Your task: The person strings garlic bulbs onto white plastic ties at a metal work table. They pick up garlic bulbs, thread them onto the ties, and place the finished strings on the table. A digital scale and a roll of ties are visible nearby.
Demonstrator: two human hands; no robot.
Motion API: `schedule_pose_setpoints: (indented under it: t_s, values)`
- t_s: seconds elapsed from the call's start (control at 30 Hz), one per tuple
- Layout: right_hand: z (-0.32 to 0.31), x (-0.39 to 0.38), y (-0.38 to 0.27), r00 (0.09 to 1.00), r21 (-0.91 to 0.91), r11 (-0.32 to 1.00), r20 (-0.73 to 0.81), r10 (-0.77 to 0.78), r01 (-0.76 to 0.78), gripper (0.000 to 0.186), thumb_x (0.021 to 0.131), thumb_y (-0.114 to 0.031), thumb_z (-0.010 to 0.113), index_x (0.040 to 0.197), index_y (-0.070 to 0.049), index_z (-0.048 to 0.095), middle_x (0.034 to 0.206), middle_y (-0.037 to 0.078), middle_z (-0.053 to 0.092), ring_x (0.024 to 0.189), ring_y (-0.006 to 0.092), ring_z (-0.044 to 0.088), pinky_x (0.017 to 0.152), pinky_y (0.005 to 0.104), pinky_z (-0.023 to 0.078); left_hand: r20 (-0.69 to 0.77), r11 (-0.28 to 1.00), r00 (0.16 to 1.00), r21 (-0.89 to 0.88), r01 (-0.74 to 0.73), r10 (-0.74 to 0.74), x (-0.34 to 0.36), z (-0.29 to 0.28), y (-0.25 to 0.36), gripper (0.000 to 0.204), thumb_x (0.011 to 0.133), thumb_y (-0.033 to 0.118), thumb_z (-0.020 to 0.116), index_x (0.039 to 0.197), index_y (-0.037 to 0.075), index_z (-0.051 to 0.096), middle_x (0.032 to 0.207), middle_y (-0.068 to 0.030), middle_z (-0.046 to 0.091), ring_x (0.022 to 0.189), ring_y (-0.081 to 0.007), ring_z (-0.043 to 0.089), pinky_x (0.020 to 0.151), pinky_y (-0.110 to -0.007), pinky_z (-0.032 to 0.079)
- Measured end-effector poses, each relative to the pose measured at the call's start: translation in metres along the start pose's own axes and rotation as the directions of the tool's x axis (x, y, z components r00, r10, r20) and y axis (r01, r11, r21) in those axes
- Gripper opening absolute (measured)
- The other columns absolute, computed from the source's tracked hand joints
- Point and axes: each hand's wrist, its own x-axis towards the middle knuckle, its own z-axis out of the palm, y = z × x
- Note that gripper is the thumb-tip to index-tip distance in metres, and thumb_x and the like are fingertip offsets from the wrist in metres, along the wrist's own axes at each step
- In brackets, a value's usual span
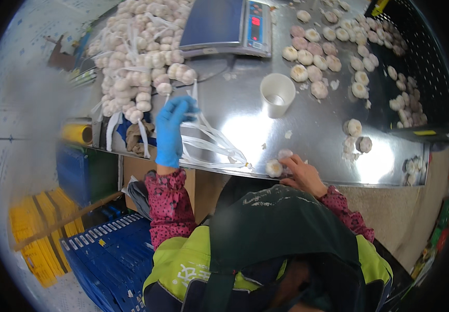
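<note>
My left hand, in a blue glove, is closed with its fingertips pinched on white net strips, which spread over the steel table toward a gathered end near the front edge. My bare right hand grips garlic at the front edge, its fingers on a pinkish bulb beside a paler bulb. Left of my gloved hand lies a big heap of netted garlic strings. A white cup stands behind my right hand.
A scale sits at the back of the steel table. Loose bulbs lie right, beside a black perforated crate. Below left are stacked blue crates, yellow folded crates, a yellow roll and a cardboard box.
</note>
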Motion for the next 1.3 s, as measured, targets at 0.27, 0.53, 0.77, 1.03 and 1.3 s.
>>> schedule_pose_setpoints:
  t_s: [0.27, 0.53, 0.77, 1.03, 1.3]
  values:
    - [0.027, 0.024, 0.002, 0.996, -0.057, 0.998, -0.083, -0.039, 0.034, 0.050, 0.085, -0.027, 0.076, 0.128, -0.013, 0.057, 0.123, 0.013, 0.057, 0.093, 0.0373, 0.066, 0.076, 0.0462, 0.055, 0.335, 0.861, 0.911, 0.507, 0.040, -0.240, -0.077, 0.047, -0.085, 0.021, 0.091, 0.013, 0.068, 0.112, 0.008, 0.069, 0.095, -0.0037, 0.068, 0.081, -0.0161, 0.064, 0.075, -0.028, 0.052]
    - [-0.039, 0.032, 0.061, 0.834, -0.304, 0.923, -0.551, 0.032, -0.237, 0.048, 0.081, -0.008, 0.069, 0.128, -0.015, 0.059, 0.124, 0.014, 0.056, 0.089, 0.0374, 0.065, 0.074, 0.0457, 0.055, 0.425, 0.433, 0.895, 0.787, -0.440, 0.137, -0.092, 0.048, -0.117, 0.025, 0.077, 0.010, 0.078, 0.101, 0.014, 0.071, 0.115, -0.0065, 0.059, 0.094, -0.0257, 0.064, 0.077, -0.035, 0.054]
    - [-0.042, 0.018, 0.036, 0.870, 0.009, 0.974, -0.451, -0.198, 0.226, 0.030, 0.087, -0.009, 0.072, 0.116, -0.006, 0.067, 0.110, 0.015, 0.063, 0.082, 0.0330, 0.064, 0.072, 0.0389, 0.054, 0.222, 0.795, 0.974, 0.599, -0.097, -0.048, -0.098, 0.114, -0.101, 0.014, 0.083, 0.013, 0.079, 0.096, 0.011, 0.073, 0.097, -0.0023, 0.065, 0.077, -0.0148, 0.061, 0.071, -0.029, 0.050]
    - [-0.039, 0.022, 0.027, 0.888, 0.145, 0.925, -0.364, -0.280, 0.351, 0.011, 0.088, -0.005, 0.070, 0.099, -0.001, 0.069, 0.084, 0.013, 0.065, 0.071, 0.0313, 0.063, 0.065, 0.0387, 0.051, 0.282, 0.811, 0.955, 0.577, -0.094, -0.091, -0.106, 0.134, -0.106, 0.016, 0.090, 0.010, 0.072, 0.106, 0.009, 0.074, 0.090, -0.0044, 0.071, 0.079, -0.0129, 0.062, 0.074, -0.029, 0.050]
    - [-0.211, -0.032, 0.076, 0.072, 0.266, 0.945, -0.964, 0.257, 0.190, 0.016, 0.103, -0.016, 0.059, 0.106, -0.006, 0.071, 0.078, -0.005, 0.053, 0.065, 0.0036, 0.044, 0.056, 0.0204, 0.033, 0.332, 0.370, 0.943, 0.873, -0.317, 0.025, -0.116, 0.112, -0.120, 0.020, 0.082, 0.023, 0.075, 0.102, 0.018, 0.074, 0.096, -0.0065, 0.070, 0.087, -0.0295, 0.065, 0.079, -0.042, 0.050]
